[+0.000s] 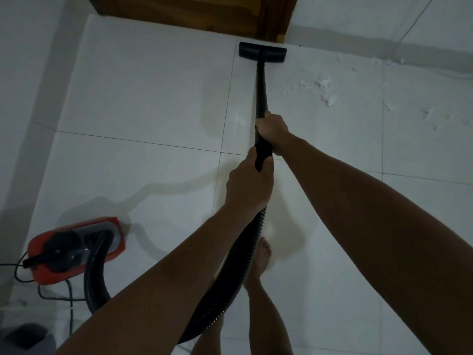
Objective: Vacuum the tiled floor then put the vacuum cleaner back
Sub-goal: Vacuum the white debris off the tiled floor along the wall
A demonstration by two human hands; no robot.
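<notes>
A black vacuum wand (261,93) runs forward over the white tiled floor (143,103). Its flat black nozzle (262,52) lies on the tiles close to the wooden door. My right hand (272,129) grips the wand higher up. My left hand (249,183) grips its lower end, where the ribbed black hose (230,285) begins. The hose loops back to the red and black vacuum body (76,249) standing on the floor at the lower left. White scraps of debris (326,88) lie scattered on the tiles to the right of the nozzle.
A brown wooden door (194,11) closes the far side. White walls run along the left (23,73) and far right. The power cord (70,303) trails from the vacuum body at the lower left. My bare foot (261,260) stands beneath the hose.
</notes>
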